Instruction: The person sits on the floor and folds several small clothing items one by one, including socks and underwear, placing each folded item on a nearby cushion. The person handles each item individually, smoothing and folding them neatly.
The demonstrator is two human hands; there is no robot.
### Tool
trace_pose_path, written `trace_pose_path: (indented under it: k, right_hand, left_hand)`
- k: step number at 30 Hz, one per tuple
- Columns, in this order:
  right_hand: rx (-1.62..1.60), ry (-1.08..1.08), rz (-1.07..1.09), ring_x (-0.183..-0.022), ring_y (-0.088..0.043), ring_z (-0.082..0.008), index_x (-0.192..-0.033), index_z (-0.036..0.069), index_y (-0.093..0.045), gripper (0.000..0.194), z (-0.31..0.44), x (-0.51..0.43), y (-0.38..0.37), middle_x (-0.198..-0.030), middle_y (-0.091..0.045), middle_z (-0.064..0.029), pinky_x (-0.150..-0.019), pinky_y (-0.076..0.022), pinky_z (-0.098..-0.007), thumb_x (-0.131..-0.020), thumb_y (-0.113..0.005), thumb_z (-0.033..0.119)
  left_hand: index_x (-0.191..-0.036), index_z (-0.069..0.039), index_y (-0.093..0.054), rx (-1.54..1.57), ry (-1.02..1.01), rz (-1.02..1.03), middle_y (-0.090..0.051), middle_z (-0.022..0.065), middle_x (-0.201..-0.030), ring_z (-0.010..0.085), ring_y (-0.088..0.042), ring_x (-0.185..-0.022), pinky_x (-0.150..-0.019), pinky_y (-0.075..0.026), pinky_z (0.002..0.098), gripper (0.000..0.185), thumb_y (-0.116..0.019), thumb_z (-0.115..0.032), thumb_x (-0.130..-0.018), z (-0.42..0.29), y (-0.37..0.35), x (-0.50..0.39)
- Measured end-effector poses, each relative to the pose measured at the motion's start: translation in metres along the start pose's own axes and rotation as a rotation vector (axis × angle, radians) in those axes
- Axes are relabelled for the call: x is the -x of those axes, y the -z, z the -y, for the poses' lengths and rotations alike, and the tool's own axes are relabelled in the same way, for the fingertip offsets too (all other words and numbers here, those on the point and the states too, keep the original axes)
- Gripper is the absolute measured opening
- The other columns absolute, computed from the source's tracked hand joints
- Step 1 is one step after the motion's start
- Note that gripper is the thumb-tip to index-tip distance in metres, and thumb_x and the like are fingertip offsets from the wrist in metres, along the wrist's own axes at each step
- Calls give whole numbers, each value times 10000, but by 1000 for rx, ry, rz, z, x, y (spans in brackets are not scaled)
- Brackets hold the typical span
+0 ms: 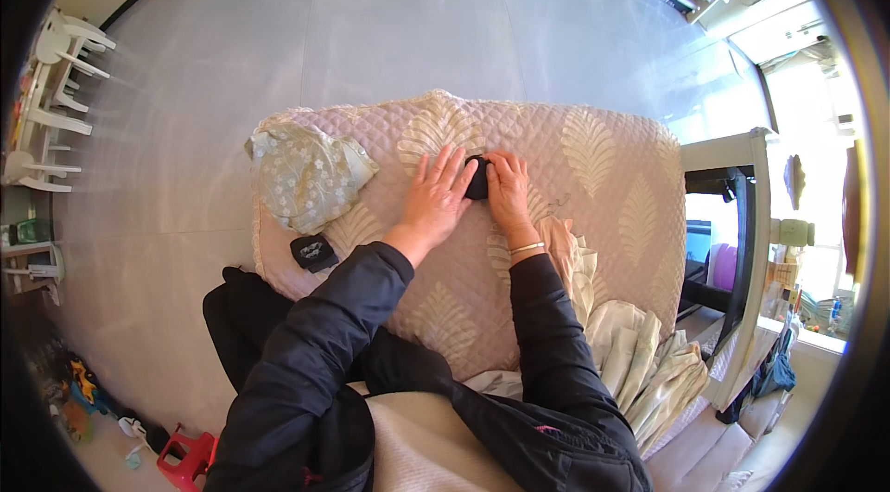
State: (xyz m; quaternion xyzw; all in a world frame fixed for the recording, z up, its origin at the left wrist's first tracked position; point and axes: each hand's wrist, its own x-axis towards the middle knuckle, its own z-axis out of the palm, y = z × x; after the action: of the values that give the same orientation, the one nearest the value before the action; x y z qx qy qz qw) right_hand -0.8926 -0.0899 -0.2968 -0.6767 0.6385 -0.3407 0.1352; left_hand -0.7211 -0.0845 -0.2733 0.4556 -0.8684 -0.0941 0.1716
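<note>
Between my two hands is a small black bundle (477, 179), which looks like folded cloth, on the quilted pink bed cover (473, 255). My right hand (509, 187), with a bangle at the wrist, curls its fingers and thumb around the bundle's right side. Fingers spread, my left hand (437, 203) rests on the cover with its thumb against the left side of the bundle. A second folded black cloth piece (313, 253) with a pale print lies at the cover's left edge. Above it sits a crumpled pale green floral cloth (306, 175).
Cream and beige fabric (619, 346) lies heaped beside my right forearm. A pale bed-end frame (740, 248) stands at the right. Grey floor (410, 19) surrounds the far side; white chairs (62, 95) stand at left, and a red stool (186, 456) at lower left.
</note>
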Motion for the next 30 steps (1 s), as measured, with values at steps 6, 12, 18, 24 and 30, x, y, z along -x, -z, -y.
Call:
trace_pose_path:
  k: [6, 12, 18, 24, 30]
  right_hand:
    - [113, -36, -114, -1037, -523, -296, -1054, 146, -644, 249, -5, 5, -26, -1126, -575, -64, -878, -409, -420, -811, -635, 92]
    - [79, -93, -143, -1058, -522, -332, -1097, 94, -592, 264, 1, -2, -19, -1140, -574, -119, -906, -408, -430, -834, -607, 112]
    - [-387, -468, -407, -1046, -529, -322, -1125, 54, -576, 310, 5, 25, 3, -1115, -562, -161, -923, -420, -422, -856, -628, 198]
    - [694, -464, -410, -1049, -508, -330, -1063, 91, -621, 345, 17, 166, 88, -1023, -586, -126, -881, -410, -450, -744, -687, 203]
    - [425, -118, -253, -893, -539, -320, -883, 81, -605, 136, 102, 204, 70, -932, -588, -99, -792, -424, -440, -751, -632, 97]
  left_hand:
    - [-1473, -189, -308, 38, -22, 108, -253, 69, -1532, 277, -188, -1430, -1150, -152, 515, 822, -710, -382, -783, 23, -26, 9]
    - [-1481, -174, -289, 52, -50, 291, -236, 102, -1540, 295, -202, -1427, -1144, -169, 520, 859, -722, -392, -773, 15, 18, -8]
    - [-1451, -117, -330, 335, -132, 128, -342, 161, -1459, 344, -375, -1313, -1075, -311, 488, 807, -743, -246, -770, 13, 70, 96]
    - [-1348, -20, -433, 829, 241, 190, -572, 167, -1196, 297, -595, -1046, -901, -479, 376, 593, -687, -173, -835, 13, 58, 215]
    - [-1341, -13, -435, 1426, 546, 521, -626, 76, -1107, 154, -637, -917, -811, -503, 285, 439, -541, -234, -977, 17, 47, 235]
